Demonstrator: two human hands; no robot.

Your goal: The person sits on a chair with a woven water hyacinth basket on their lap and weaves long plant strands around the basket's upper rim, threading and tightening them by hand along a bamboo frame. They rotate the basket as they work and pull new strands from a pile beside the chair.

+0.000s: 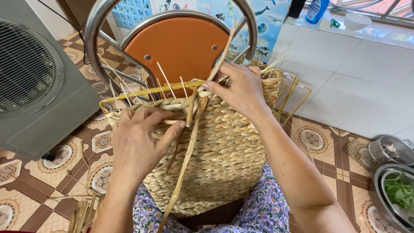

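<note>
Two hands worked at the top edge of a woven basket (224, 151), and we start with the grip of each. Our right hand (239, 88) had thumb and fingers pinched shut on a long flat straw strand (189, 142) just where it crossed the rim; the strand ran from above the hand, past the pinch, and trailed down the front of the basket toward our lap. Our left hand (138, 138) lay flat against the basket's front wall just below the rim, fingers loosely curled and spread, the thumb pressing a short straw end against the weave; it clasped nothing fully, more a hold-down than a closed grip.

The basket stood upright between our knees, on a lap covered by flowered cloth (267, 207). A yellow wire frame (129, 92) ran along its rim, with thin pale stakes sticking up from the weave. Just behind it stood a chair with an orange seat back (177, 45) and a bent metal tube frame. A grey fan housing (39, 82) sat to the left on the patterned tiled floor (26, 181). Loose straw bundles (84, 213) lay low at left, and metal bowls (394, 190), one holding green leaves, stood at the far right.
</note>
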